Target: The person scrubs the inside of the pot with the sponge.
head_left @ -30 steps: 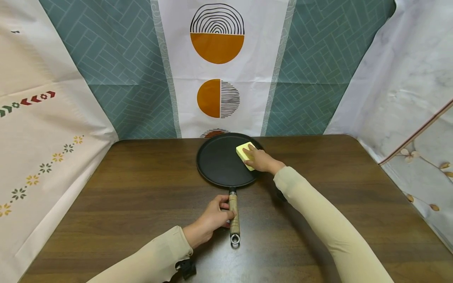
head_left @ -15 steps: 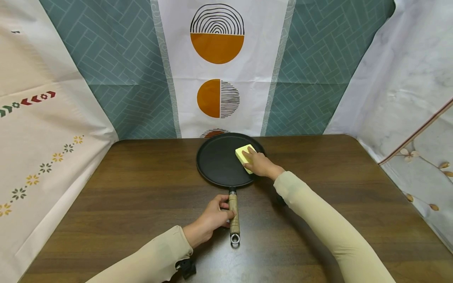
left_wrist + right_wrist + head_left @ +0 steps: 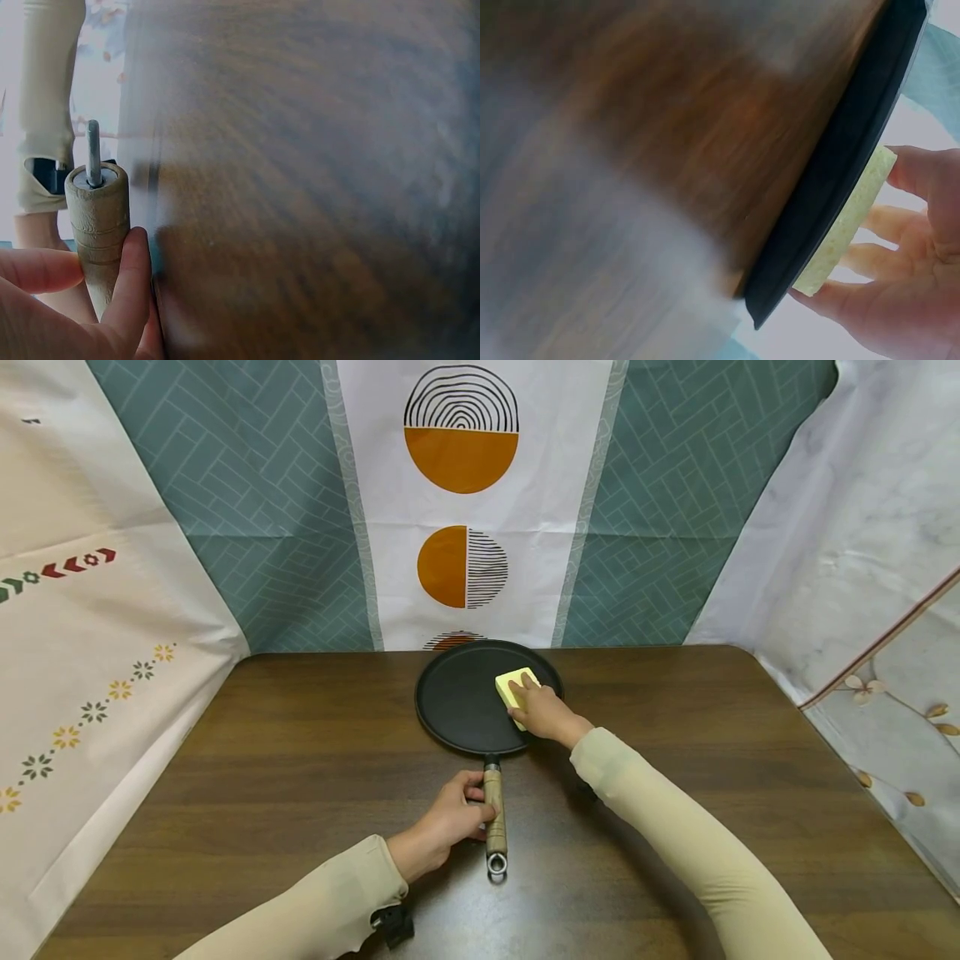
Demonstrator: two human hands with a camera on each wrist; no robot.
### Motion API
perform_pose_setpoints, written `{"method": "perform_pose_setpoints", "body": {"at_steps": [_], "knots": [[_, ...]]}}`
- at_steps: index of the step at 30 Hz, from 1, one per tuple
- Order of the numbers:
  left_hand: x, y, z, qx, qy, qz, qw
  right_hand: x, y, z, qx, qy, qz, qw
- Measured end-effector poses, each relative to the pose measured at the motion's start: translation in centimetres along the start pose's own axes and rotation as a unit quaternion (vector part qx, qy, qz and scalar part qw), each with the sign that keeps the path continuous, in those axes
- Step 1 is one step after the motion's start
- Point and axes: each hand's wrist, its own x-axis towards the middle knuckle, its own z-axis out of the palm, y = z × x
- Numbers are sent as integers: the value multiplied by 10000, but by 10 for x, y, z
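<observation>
A round black flat pan (image 3: 461,702) lies on the table, its wooden handle (image 3: 494,810) pointing toward me. My left hand (image 3: 448,818) pinches that handle between thumb and fingers; the left wrist view shows the handle's end (image 3: 97,202) with a metal ring. On the right part of the pan, my right hand (image 3: 546,710) holds a yellow sponge (image 3: 507,683) flat against the cooking surface. From the side, in the right wrist view, the sponge (image 3: 846,225) touches the pan (image 3: 832,165), with thumb and fingers gripping its edges.
The brown wooden table (image 3: 300,760) spreads out on both sides of the pan. A patterned cloth (image 3: 480,510) hangs behind the table's back edge. Light fabrics hang at left (image 3: 90,693) and right (image 3: 885,610). A black device (image 3: 393,925) is strapped at the left wrist.
My right hand has slid the sponge slightly left and toward me over the pan. The left hand stays on the handle, and the pan holds its place.
</observation>
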Motion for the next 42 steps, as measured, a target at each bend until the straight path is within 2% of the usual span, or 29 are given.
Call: {"method": "perform_pose_setpoints", "body": {"at_steps": [15,25,42], "knots": [[-2,0,3,-1,-33,-56,10000,11,-19,5,-72,-157,-31,9998],[-1,-1,2,7,1,-28,10000,12,-32,8,-187,-253,-298,9991],[-1,2,0,11,53,-110,9999,2,-35,12,-70,-195,-900,9957]]}}
